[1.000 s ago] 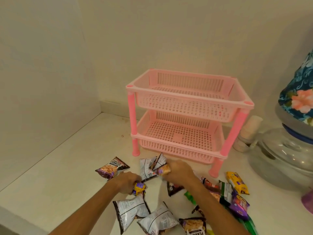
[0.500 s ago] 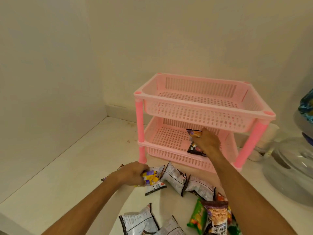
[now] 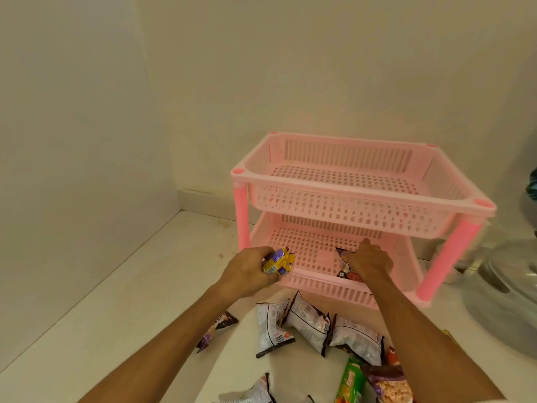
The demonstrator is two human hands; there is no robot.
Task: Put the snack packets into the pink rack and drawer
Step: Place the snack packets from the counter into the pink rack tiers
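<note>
Your right hand (image 3: 370, 261) reaches into the lower tier of the pink rack (image 3: 363, 196), fingers closed on a dark snack packet (image 3: 347, 270) that sits on the perforated floor near the front lip; your left hand (image 3: 247, 273) hovers just outside the rack's left front post, gripping a yellow and purple packet (image 3: 278, 261). The top tier is empty; more packets (image 3: 308, 322) lie scattered on the white desk (image 3: 122, 301) in front. Release the dark packet too near the lip and it may tip out over the low front wall; the left hand's packet could catch the post as it enters; your forearms hang close above the loose packets, so a careless pull back may sweep them away.
</note>
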